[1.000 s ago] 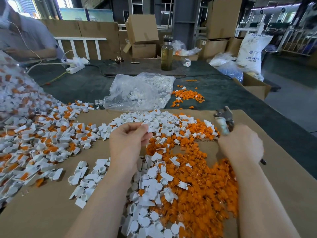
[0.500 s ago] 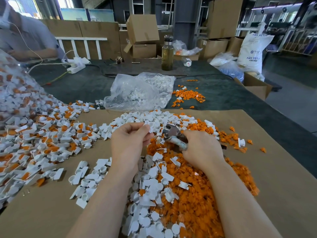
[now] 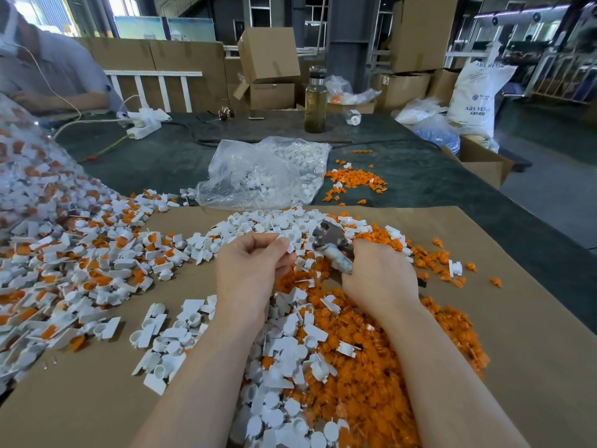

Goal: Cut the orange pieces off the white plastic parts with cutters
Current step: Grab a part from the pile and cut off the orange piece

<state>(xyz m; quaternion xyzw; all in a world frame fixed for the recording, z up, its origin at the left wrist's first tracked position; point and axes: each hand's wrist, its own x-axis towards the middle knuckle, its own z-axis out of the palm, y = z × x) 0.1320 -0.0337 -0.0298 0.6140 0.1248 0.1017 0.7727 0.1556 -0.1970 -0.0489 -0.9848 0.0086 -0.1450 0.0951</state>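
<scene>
From my head camera I see my left hand with the fingers curled, and the thumb and fingertips pinch one small white plastic part just above the heap. My right hand is closed around the pale, worn handles of the metal cutters; the grey metal head points up and to the left, near the white part, but I cannot tell if the blades touch it or how far they are open. Under both hands lies the big pile of cut orange plastic pieces, mixed on its left side with trimmed white parts. To the far left is the wide spread of uncut white parts with orange pieces still on them. All this rests on the brown cardboard sheet, whose far edge runs just behind the heap and whose right edge runs along the dark green table. Bare cardboard shows to the right of my right arm and at the lower left. A clear plastic bag with white parts lies behind the cardboard's far edge.
</scene>
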